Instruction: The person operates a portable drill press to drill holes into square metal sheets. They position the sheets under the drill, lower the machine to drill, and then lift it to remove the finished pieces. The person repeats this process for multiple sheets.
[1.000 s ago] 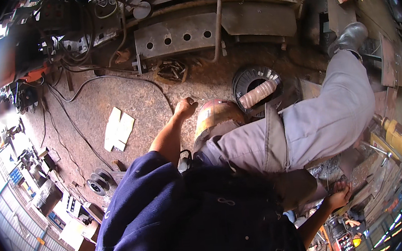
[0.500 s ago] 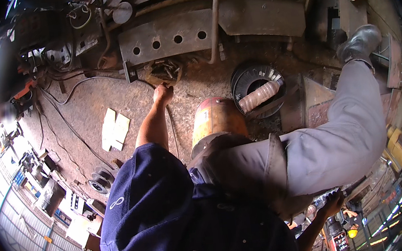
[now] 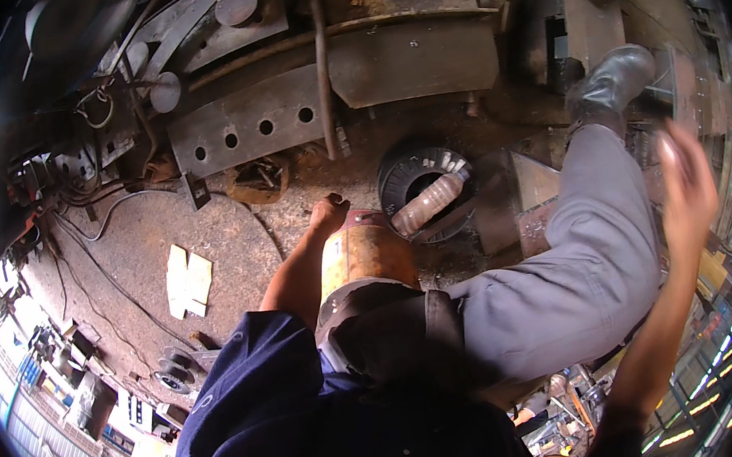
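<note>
My left hand [image 3: 329, 214] is closed just beside the red end of a worn yellow and red drum [image 3: 367, 259]. A small thin bit shows at its fingers, too small to name. At the right, my right hand [image 3: 687, 186] is raised past my grey-trousered leg, its fingers stretched and blurred by motion; nothing shows in it. Beyond my left hand an open box [image 3: 258, 182] of short pieces stands on the floor. A ribbed clear plastic bottle [image 3: 430, 204] lies across a black wire spool [image 3: 396, 176] right of the drum.
A steel plate with round holes [image 3: 249, 134] and a plain plate [image 3: 415, 63] stand along the far side. Flattened cardboard [image 3: 189, 281] lies at the left, near cables [image 3: 121, 276] on the floor. My black boot [image 3: 614, 82] is at the far right.
My left hand has drawn back from the box to beside the drum. My right hand has swung up from low right to beside my leg. The whole view has shifted.
</note>
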Demonstrator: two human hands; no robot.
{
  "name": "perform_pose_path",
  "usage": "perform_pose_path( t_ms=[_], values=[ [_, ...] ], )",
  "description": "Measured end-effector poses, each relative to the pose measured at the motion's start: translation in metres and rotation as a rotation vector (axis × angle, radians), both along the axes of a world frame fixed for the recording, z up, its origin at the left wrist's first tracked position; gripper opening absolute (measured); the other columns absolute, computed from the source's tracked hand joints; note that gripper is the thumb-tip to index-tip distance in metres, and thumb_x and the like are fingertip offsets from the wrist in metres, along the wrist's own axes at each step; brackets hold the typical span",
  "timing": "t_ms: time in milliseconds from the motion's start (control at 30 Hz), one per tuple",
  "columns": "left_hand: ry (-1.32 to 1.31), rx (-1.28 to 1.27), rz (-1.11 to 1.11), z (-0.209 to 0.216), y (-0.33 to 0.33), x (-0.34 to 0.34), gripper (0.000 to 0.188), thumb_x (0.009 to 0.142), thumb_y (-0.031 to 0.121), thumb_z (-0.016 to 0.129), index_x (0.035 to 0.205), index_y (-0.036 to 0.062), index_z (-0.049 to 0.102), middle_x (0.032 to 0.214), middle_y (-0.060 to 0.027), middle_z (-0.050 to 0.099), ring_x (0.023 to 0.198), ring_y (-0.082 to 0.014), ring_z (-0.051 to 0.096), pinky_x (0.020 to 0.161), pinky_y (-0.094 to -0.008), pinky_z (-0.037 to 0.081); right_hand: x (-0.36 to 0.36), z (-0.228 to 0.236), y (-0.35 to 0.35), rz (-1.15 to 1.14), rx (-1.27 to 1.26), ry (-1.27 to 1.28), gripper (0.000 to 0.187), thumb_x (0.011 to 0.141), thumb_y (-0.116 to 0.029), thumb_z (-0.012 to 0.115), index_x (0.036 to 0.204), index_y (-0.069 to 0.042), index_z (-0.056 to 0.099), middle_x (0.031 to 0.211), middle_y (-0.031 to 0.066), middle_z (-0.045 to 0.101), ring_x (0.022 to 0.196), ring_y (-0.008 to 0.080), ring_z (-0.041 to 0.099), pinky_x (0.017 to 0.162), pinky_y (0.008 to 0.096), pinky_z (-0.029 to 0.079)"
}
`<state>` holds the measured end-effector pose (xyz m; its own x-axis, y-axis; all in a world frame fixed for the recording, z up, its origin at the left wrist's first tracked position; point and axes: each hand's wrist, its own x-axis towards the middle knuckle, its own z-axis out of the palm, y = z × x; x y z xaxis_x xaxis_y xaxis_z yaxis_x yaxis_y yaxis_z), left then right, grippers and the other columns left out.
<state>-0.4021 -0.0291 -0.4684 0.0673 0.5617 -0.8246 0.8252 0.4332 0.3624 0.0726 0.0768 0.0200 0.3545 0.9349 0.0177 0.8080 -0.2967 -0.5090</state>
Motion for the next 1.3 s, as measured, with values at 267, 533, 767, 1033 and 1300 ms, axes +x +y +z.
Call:
perform_pose_path(
  t_ms=[267, 533, 767, 1033, 1300],
  values=[
    [0.003, -0.020, 0.119, 0.008, -0.008, 0.004, 0.044, 0.094, 0.043, 0.065, 0.117, 0.0072, 0.075, 0.113, -0.0253, 0.074, 0.113, -0.0434, 0.069, 0.097, -0.0487, 0.055, -0.082, -0.123, 0.211, 0.766, -0.574, -0.626, 0.028, 0.093, -0.010, 0.062, 0.115, 0.002, 0.072, 0.116, 0.0255, 0.073, 0.115, 0.0404, 0.070, 0.097, 0.0503, 0.057],
    [-0.167, 0.942, 0.233, 0.167, 0.051, 0.035, 0.022, 0.096, 0.015, 0.073, 0.112, 0.0010, 0.067, 0.099, -0.0180, 0.065, 0.092, -0.0366, 0.065, 0.081, -0.0453, 0.052, -0.121, -0.222, 0.221, 0.730, -0.662, -0.456, 0.045, 0.107, -0.028, 0.055, 0.149, -0.010, 0.056, 0.153, 0.0172, 0.057, 0.140, 0.0351, 0.055, 0.116, 0.0508, 0.046],
    [0.055, 1.274, 0.172, 0.213, 0.175, 0.055, 0.026, 0.096, 0.018, 0.072, 0.118, 0.0045, 0.069, 0.106, -0.0174, 0.064, 0.102, -0.0384, 0.062, 0.088, -0.0469, 0.050, -0.141, -0.219, 0.194, 0.669, -0.808, -0.530, 0.057, 0.101, -0.006, 0.048, 0.157, -0.014, 0.050, 0.177, 0.0094, 0.016, 0.160, 0.0301, 0.028, 0.131, 0.0545, 0.019],
    [0.176, 1.242, -0.245, 0.237, 0.321, 0.118, 0.020, 0.094, 0.019, 0.067, 0.109, 0.0057, 0.070, 0.104, -0.0170, 0.067, 0.103, -0.0390, 0.064, 0.085, -0.0496, 0.053, -0.154, -0.203, 0.196, 0.625, -0.976, -0.572, 0.054, 0.093, -0.012, 0.065, 0.147, -0.017, 0.064, 0.179, 0.0075, 0.010, 0.162, 0.0331, 0.022, 0.127, 0.0664, 0.015],
    [0.468, 0.736, -0.317, 0.199, 0.468, 0.138, 0.034, 0.098, 0.023, 0.059, 0.123, 0.0069, 0.076, 0.131, -0.0161, 0.071, 0.128, -0.0375, 0.064, 0.105, -0.0470, 0.054, -0.147, -0.207, 0.194, 0.637, -0.958, -0.510, 0.058, 0.094, -0.016, 0.065, 0.152, -0.022, 0.059, 0.179, 0.0088, 0.004, 0.162, 0.0351, 0.022, 0.124, 0.0719, 0.015]
  ],
)
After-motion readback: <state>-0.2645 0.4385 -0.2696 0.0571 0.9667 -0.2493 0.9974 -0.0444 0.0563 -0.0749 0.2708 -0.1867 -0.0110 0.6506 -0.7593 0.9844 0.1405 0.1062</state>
